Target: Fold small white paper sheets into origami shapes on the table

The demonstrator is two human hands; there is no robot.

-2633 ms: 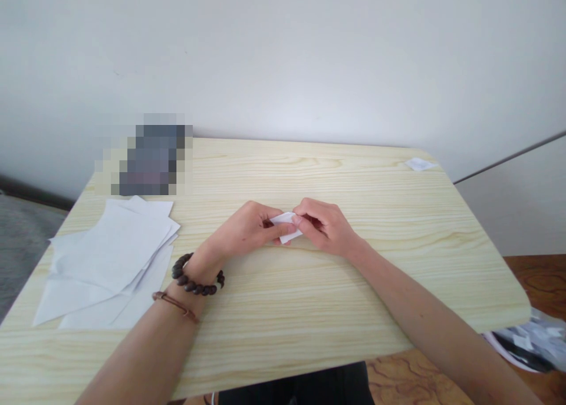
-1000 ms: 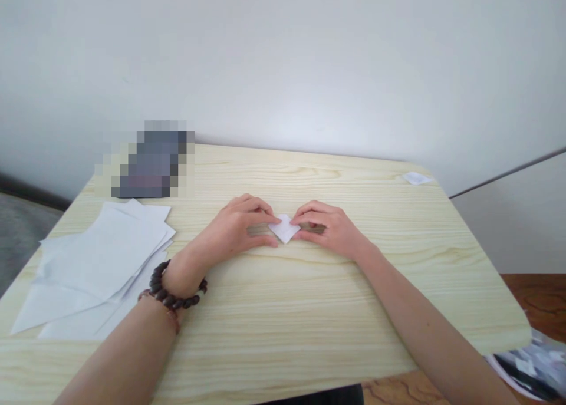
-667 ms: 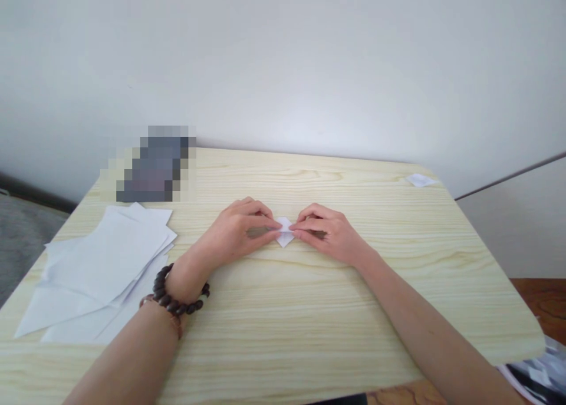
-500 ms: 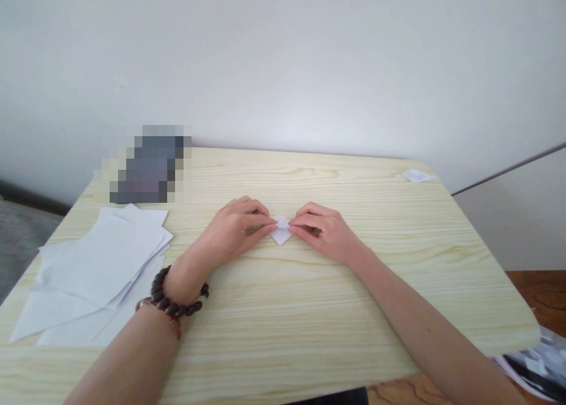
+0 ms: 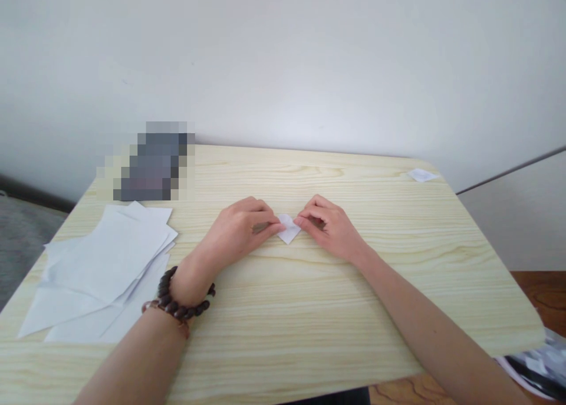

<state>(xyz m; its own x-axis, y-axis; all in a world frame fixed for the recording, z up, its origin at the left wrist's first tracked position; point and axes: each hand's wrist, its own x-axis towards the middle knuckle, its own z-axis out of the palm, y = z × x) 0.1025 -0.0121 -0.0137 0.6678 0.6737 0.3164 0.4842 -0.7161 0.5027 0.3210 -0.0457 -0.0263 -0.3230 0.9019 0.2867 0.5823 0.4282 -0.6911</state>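
Note:
A small folded piece of white paper (image 5: pixel 288 230) lies on the light wooden table (image 5: pixel 309 299), between my two hands. My left hand (image 5: pixel 241 231), with a dark bead bracelet on its wrist, has its fingers curled and its fingertips pressed on the paper's left edge. My right hand (image 5: pixel 329 228) is curled too, and its fingertips pinch the paper's right edge. The paper's lower point shows below my fingertips.
A loose stack of white sheets (image 5: pixel 104 269) lies on the table at the left. A blurred dark object (image 5: pixel 152 163) stands at the back left. A small folded paper scrap (image 5: pixel 422 174) rests at the far right corner. A bin with paper scraps (image 5: pixel 530 366) sits below the table's right edge.
The paper, held above the table 2.6 s ago, now lies flat under my fingertips. Both hands have stayed at its edges with only small shifts of the fingers.

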